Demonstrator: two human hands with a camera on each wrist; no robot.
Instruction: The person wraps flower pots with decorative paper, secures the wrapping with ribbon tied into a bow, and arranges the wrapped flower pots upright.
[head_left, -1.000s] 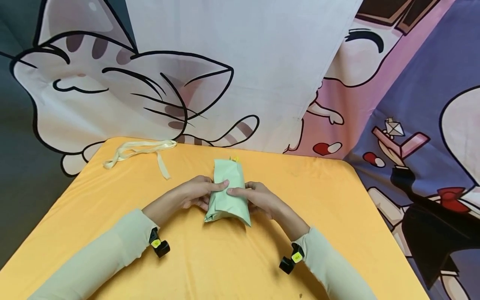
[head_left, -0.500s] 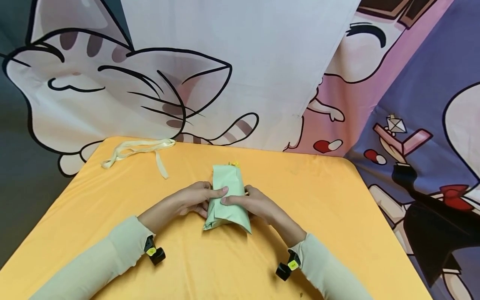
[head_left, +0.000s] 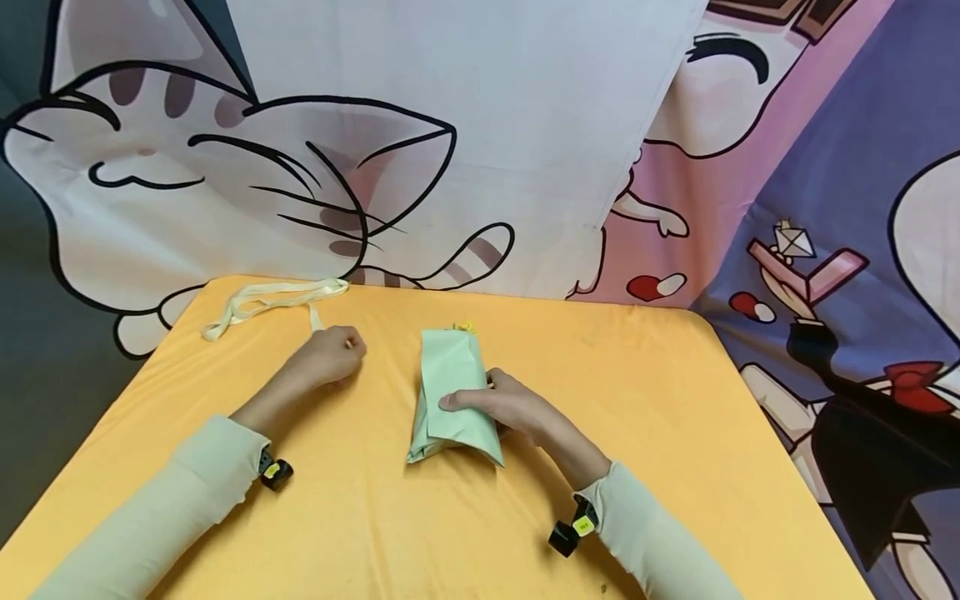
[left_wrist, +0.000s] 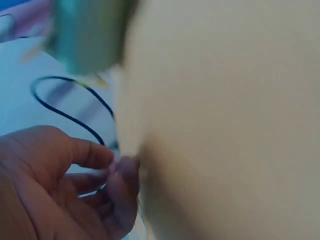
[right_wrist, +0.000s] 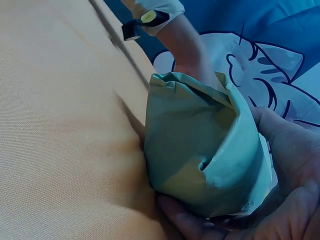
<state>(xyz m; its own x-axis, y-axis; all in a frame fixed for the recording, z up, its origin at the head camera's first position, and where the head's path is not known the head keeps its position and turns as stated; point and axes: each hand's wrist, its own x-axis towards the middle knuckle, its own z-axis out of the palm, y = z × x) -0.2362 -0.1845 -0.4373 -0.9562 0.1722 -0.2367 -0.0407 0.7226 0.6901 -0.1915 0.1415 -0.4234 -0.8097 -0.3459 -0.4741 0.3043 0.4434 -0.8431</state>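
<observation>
A bouquet (head_left: 453, 362) wrapped in pale green paper stands near the middle of the table, a bit of yellow flower (head_left: 465, 327) showing at its far end. My right hand (head_left: 517, 406) grips its right side, thumb across the front. Folds at the near end of the wrapping paper (right_wrist: 195, 145) show in the right wrist view. Apart from the bouquet, my left hand (head_left: 330, 357) is over the table, fingers loosely curled, in front of a cream ribbon (head_left: 281, 292). The hand hides the ribbon's loose tail. Nothing shows between its fingertips (left_wrist: 120, 170) in the blurred left wrist view.
A yellow cloth (head_left: 637, 400) covers the table. Behind its far edge hangs a white backdrop (head_left: 525, 125) with a cartoon cat, and a blue and pink one continues on the right. Each wrist wears a small black camera (head_left: 276, 473).
My left hand has let go of the bouquet and moved left, to the ribbon's tail. My right hand keeps holding the bouquet, which has come slightly closer since the first frame.
</observation>
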